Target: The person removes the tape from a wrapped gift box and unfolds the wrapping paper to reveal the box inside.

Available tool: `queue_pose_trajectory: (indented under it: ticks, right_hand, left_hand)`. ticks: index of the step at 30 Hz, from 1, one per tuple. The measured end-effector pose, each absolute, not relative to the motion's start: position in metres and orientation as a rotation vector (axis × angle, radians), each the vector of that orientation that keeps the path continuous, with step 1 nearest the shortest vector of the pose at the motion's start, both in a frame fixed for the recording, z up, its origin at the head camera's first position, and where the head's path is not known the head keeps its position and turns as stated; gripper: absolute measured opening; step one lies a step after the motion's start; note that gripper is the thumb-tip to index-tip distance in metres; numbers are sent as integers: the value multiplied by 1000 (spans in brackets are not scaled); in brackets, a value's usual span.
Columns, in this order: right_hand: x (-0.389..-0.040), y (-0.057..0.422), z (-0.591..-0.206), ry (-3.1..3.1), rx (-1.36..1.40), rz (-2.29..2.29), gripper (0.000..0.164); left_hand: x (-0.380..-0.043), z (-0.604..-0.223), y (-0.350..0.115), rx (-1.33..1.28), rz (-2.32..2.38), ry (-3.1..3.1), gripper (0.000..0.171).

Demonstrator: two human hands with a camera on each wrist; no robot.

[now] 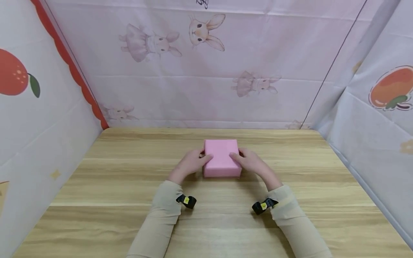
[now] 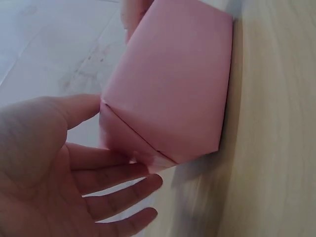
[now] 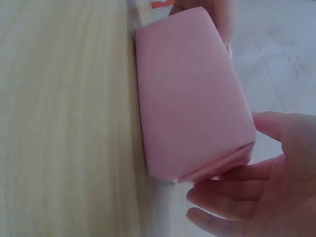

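Note:
A pink paper-wrapped box [image 1: 222,157] lies flat on the wooden table [image 1: 129,186], a little beyond its middle. My left hand [image 1: 190,163] rests against the box's left end, thumb on the top edge. My right hand [image 1: 251,161] mirrors it at the right end. In the left wrist view the box [image 2: 173,89] shows its folded end flap, with the left hand [image 2: 49,163] held straight-fingered against it. In the right wrist view the right hand [image 3: 266,182] lies relaxed and nearly straight beside the other end of the box [image 3: 190,103].
Cloth walls printed with rabbits [image 1: 206,32] and fruit [image 1: 392,87] close in the table at the back, left and right. Bare wood [image 1: 222,229] stretches between my sleeves toward the near edge. A black and yellow clip [image 1: 187,200] sits on each wrist.

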State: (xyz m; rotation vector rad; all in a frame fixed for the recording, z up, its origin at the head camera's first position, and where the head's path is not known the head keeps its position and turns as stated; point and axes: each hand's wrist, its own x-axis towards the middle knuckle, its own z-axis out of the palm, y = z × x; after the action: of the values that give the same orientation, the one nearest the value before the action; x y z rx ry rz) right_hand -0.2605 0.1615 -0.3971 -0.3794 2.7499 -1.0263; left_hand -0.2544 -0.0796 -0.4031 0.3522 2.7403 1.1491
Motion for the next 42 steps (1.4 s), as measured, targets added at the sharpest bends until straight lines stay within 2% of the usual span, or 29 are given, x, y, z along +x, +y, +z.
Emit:
queue_pose_trajectory:
  ticks: [7,21,33,42]
  right_hand:
    - [-259,162,-395,2760,-351,-1164,67]
    - [-261,165,-391,2653,-311,-1515,69]
    - [-267,163,-389,2387,-213,-2005,47]
    - [-270,165,-393,2324,-128,-2155,30]
  left_hand:
    - [-250,-398,-76,267,1324,2726,61]
    - [-252,-395,-72,212,1703,2687,53]
    - [-258,-398,-66,22,2020,2562,37]
    - [-257,-398,-65,28,2124,2469,28]
